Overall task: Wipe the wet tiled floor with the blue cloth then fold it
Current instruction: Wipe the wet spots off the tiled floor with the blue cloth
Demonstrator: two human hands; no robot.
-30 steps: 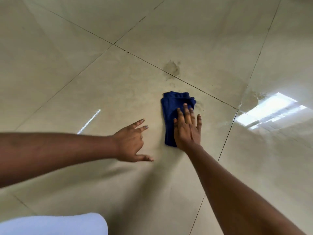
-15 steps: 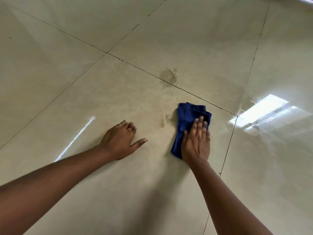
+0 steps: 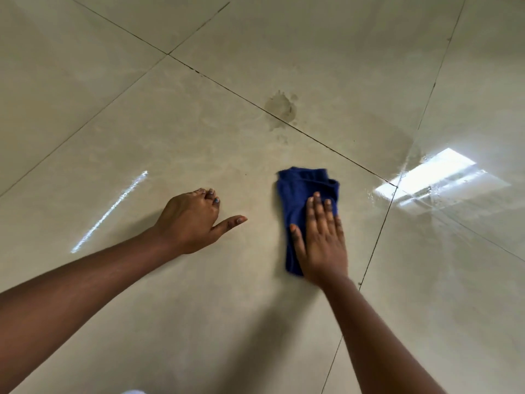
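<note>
A folded blue cloth (image 3: pixel 301 194) lies on the glossy beige tiled floor (image 3: pixel 199 137). My right hand (image 3: pixel 322 237) presses flat on the cloth's near half, fingers together and pointing away from me. My left hand (image 3: pixel 193 218) rests on the bare tile to the left of the cloth, fingers bent onto the floor and thumb stretched toward the cloth; it holds nothing. A darker wet splash (image 3: pixel 279 109) sits on the grout line beyond the cloth. More water glistens on the tiles to the right (image 3: pixel 397 191), near the bright reflection.
Dark grout lines (image 3: pixel 375 245) cross the floor between large tiles. A window reflection (image 3: pixel 437 177) shines at the right and a thin light streak (image 3: pixel 110 211) at the left. A scrap of white fabric (image 3: pixel 132 391) shows at the bottom edge.
My right hand slid the cloth to the right and then slightly back. My left hand set down on the tile with fingers bent. The view shifted, so the wet splash sits farther from the cloth.
</note>
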